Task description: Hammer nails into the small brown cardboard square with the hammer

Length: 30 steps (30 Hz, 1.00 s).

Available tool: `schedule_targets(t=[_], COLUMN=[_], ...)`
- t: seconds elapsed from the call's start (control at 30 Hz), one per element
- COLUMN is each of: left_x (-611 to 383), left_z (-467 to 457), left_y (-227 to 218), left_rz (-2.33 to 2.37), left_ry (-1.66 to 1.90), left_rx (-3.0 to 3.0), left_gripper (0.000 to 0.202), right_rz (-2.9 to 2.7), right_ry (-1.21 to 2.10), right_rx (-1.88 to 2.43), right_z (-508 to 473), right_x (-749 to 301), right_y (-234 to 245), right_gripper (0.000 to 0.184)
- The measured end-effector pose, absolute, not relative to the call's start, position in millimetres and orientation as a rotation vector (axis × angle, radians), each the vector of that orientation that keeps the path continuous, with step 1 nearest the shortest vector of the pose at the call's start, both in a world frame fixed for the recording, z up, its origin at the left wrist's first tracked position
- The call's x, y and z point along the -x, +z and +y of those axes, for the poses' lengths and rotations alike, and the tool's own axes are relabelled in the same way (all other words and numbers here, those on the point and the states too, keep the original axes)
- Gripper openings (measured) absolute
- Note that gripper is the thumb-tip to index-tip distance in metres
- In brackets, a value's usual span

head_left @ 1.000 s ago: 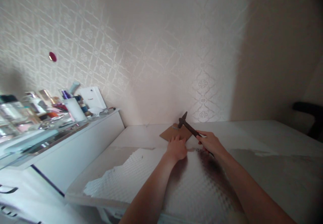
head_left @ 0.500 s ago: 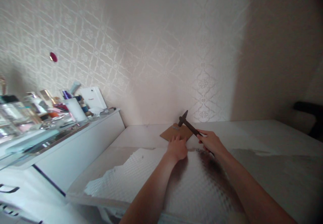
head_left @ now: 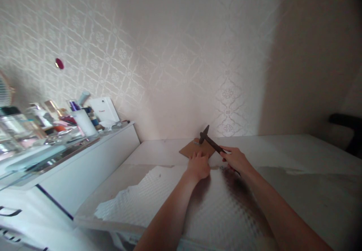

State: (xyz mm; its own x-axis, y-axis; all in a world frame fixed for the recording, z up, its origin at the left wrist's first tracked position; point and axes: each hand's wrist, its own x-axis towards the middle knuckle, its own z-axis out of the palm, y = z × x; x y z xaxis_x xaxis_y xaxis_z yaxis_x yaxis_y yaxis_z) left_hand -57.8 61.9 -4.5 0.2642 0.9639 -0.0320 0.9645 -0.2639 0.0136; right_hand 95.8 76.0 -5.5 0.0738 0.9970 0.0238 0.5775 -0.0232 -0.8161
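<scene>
A flat brown board point(head_left: 189, 149) lies on the white table point(head_left: 296, 156) near the wall. My left hand point(head_left: 198, 166) rests on the board's near edge with fingers curled, pressing it down. My right hand point(head_left: 236, 160) is closed round the handle of a small dark hammer point(head_left: 207, 138). The hammer's head hangs just above the board's far corner.
White bubble wrap point(head_left: 158, 198) covers the near part of the table under my forearms. At the left, a white shelf point(head_left: 85, 145) carries several cosmetics bottles and jars. A patterned wall stands behind. A dark chair arm point(head_left: 346, 124) shows at the right edge.
The hammer head rose slightly half a second ago and has come back down towards the board. My left hand has stayed on the board.
</scene>
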Motion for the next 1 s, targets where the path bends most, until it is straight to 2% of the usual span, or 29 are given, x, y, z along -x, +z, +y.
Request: schedule_targets(t=[0.4, 1.0], left_x=[57.6, 57.7], left_z=[60.3, 61.5], left_y=[-2.9, -4.4], left_rz=[1.881, 1.876], left_ry=[-0.012, -0.019], left_rx=[-2.473, -2.49], left_gripper=[0.053, 0.053], right_rz=[-1.708, -1.762], right_ry=[0.495, 0.464], right_rx=[1.728, 1.748], right_z=[72.0, 69.6], right_x=[-94.8, -95.7], right_y=[-4.3, -1.1], right_gripper=[0.04, 0.041])
